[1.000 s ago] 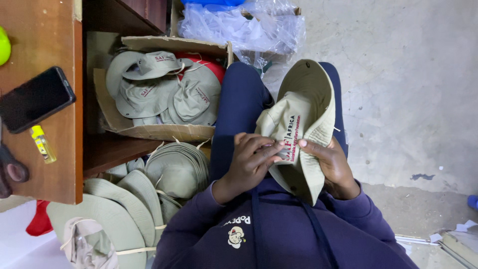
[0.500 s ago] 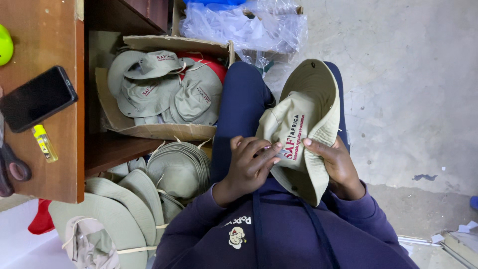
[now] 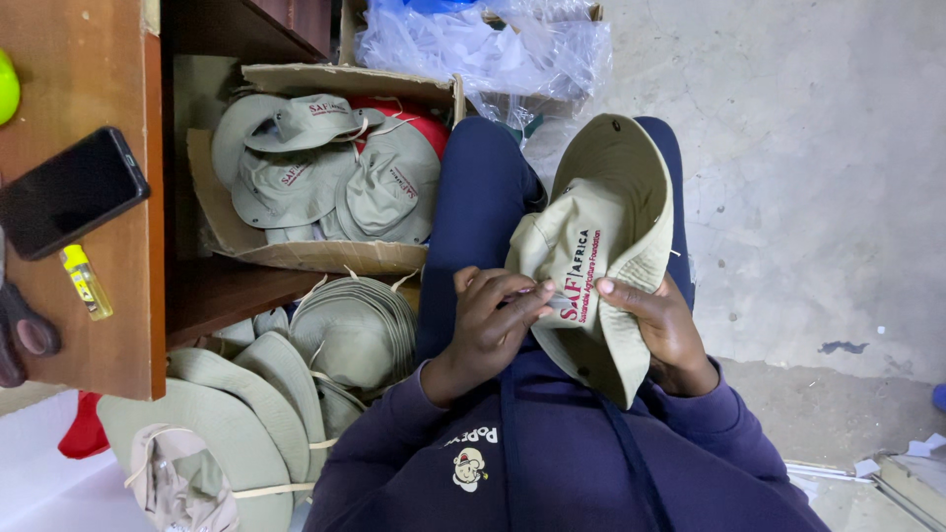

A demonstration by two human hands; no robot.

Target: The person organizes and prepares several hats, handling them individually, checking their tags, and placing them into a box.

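Left hand (image 3: 493,320) pinches at khaki hat (image 3: 601,246) printing, possibly a thread; right hand (image 3: 665,330) grips brim. Finished hats fill carton (image 3: 296,254); stacked hats (image 3: 355,330) remain.

At your nine o'clock, a black phone (image 3: 71,192) and a yellow lighter (image 3: 87,282) lie on the wooden surface (image 3: 99,89). At eleven o'clock sits a cardboard box (image 3: 296,251) of khaki hats, with crumpled clear plastic (image 3: 483,49) at twelve. More stacked hats (image 3: 350,330) lie at seven.
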